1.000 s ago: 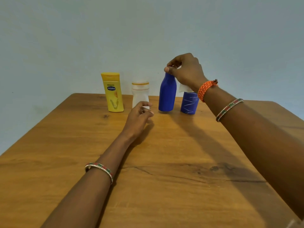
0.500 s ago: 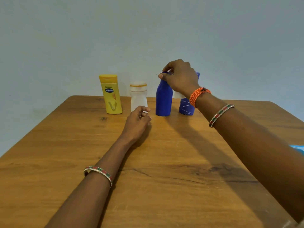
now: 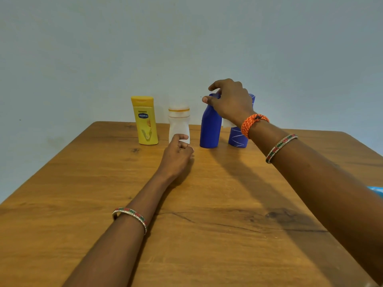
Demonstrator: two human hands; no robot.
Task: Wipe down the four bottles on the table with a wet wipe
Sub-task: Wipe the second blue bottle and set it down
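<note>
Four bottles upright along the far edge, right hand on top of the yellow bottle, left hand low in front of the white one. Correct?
Not quite. In the head view the right hand is on top of the plain blue bottle, not the yellow bottle, which stands untouched at the left end. The rest holds: four bottles upright, left hand low in front of the white bottle.

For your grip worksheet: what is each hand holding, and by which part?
Right hand: tall blue bottle, gripped at its top. Left hand: nothing clearly held.
</note>
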